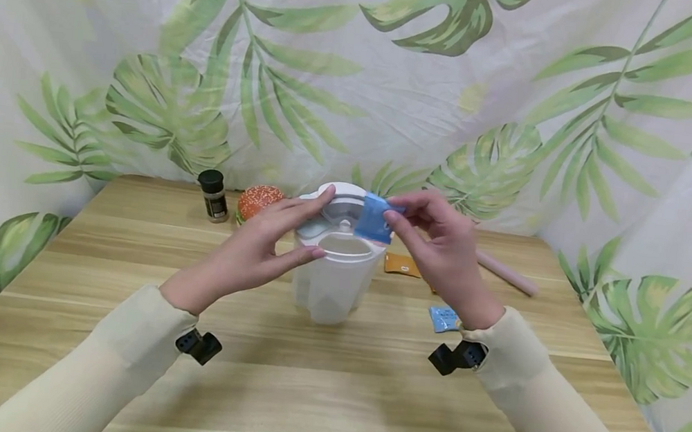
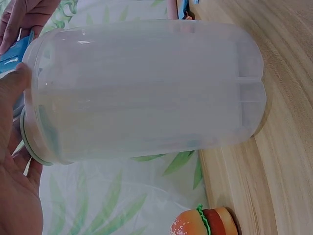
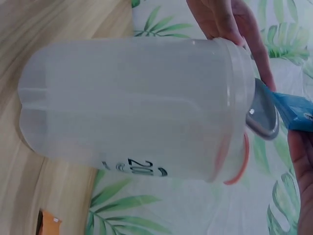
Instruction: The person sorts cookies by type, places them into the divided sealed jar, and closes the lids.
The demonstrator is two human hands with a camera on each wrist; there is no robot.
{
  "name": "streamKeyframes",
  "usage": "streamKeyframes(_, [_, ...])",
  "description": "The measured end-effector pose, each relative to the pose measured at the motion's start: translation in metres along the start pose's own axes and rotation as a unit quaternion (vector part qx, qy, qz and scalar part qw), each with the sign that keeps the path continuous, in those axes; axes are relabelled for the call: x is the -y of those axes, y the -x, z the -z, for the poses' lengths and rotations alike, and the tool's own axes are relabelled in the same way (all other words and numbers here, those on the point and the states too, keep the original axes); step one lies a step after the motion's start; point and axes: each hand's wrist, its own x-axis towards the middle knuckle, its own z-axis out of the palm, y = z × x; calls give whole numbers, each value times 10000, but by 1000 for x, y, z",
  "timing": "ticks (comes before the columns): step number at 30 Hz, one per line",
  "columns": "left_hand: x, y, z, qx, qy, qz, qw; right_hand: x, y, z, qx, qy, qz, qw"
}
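A translucent plastic storage canister (image 1: 331, 291) with a white lid (image 1: 342, 189) stands upright on the table. One clear flap (image 3: 264, 116) of the lid is raised, with an oval opening (image 1: 343, 246) in front of it. My left hand (image 1: 256, 242) rests on the lid from the left, index finger stretched to its far part and thumb near the opening. Between thumb and fingers my right hand (image 1: 438, 235) pinches a small blue packet (image 1: 374, 219). That packet is over the lid's right side, by the raised flap.
Behind my left hand are a toy hamburger (image 1: 260, 201) and a black-capped spice jar (image 1: 213, 196). Right of the canister lie an orange packet (image 1: 402, 264), another blue packet (image 1: 444, 319) and a pale pink rod (image 1: 508, 273). A leaf-print cloth (image 1: 394, 109) hangs behind the table.
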Motion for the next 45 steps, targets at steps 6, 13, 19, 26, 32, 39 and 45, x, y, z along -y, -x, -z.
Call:
streamKeyframes(6, [-1, 0, 0, 59, 11, 43, 10000, -2, 0, -12, 418, 134, 0, 9990])
streamKeyframes(13, [0, 0, 1, 55, 17, 41, 10000, -6, 1, -18, 951, 458, 314, 9939])
streamKeyframes(19, [0, 1, 1, 10, 39, 24, 10000, -6, 5, -18, 1713, 479, 213, 9838])
streamKeyframes(26, [0, 2, -2, -69, 41, -75, 9999, -5, 6, -16, 1978, 495, 157, 9789])
streamKeyframes(32, [1, 1, -2, -102, 31, -98, 9999, -5, 2, -13, 2187, 630, 229, 9735])
streamKeyframes(39, [1, 2, -2, -83, 28, -32, 10000, -7, 1, -10, 2506, 565, 256, 9661])
streamKeyframes(45, [0, 0, -2, -100, 35, -96, 9999, -6, 1, -10, 2485, 906, 453, 9633])
